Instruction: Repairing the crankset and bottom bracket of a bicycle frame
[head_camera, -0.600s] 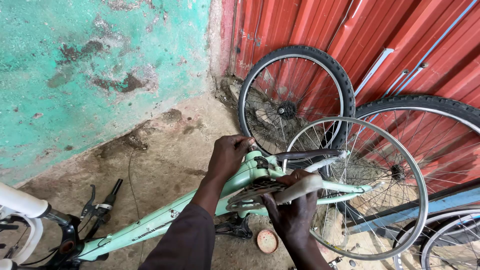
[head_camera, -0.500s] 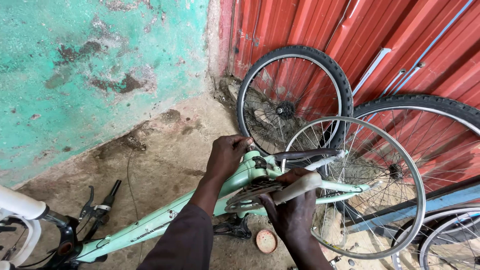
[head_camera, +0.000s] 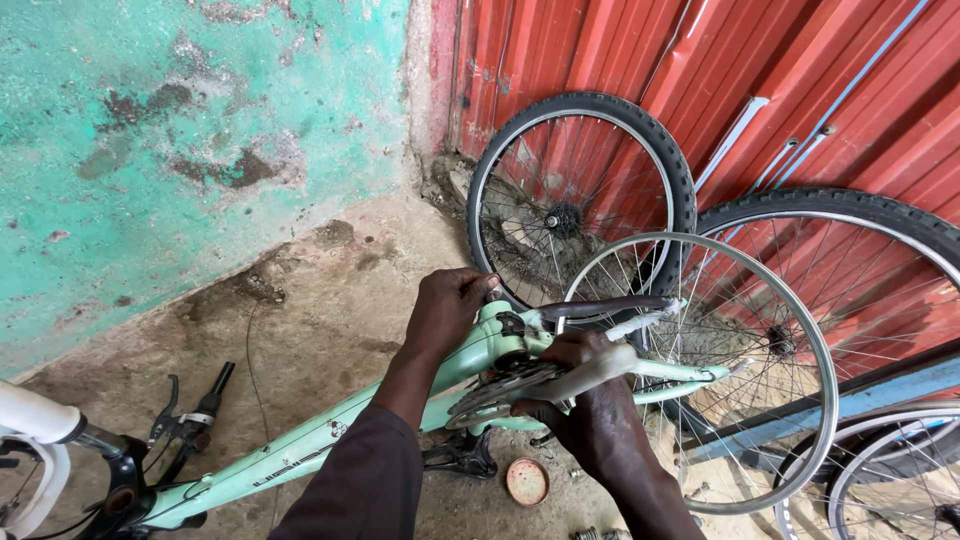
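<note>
The mint-green bicycle frame (head_camera: 300, 455) lies upside down across the concrete floor (head_camera: 310, 290), bottom bracket up, and that is where both hands are working. The left hand (head_camera: 450, 305) is curled over the top of the frame near the bracket, fingers closed around the tube to steady it. The right hand (head_camera: 590, 400) is wrapped around the silver crank arm (head_camera: 590, 372) just beside the chainring (head_camera: 495, 390), gripping it tight. I cannot see whether there is a tool under that palm.

How far along? My guess is mid-strip or mid-build. The frame carries no wheels: a bare silver rim (head_camera: 720, 375) with spokes and no tyre stands right behind the hands, touching or nearly touching the rear stays, and two tyred wheels lean on the red corrugated wall (head_camera: 780, 70), the nearer wheel (head_camera: 580, 195) upright in the corner and the other wheel (head_camera: 850, 270) to its right. The crank and chainring are on the frame, a black pedal (head_camera: 462, 455) hangs below, and I see no chain. Up front the black handlebar (head_camera: 185, 420) with its brake lever rests on the ground beside a white fork (head_camera: 35, 435). A small round rusty lid (head_camera: 527, 481) sits on the floor just under the bracket. So the drivetrain end looks unfinished, wheels not yet fitted.
</note>
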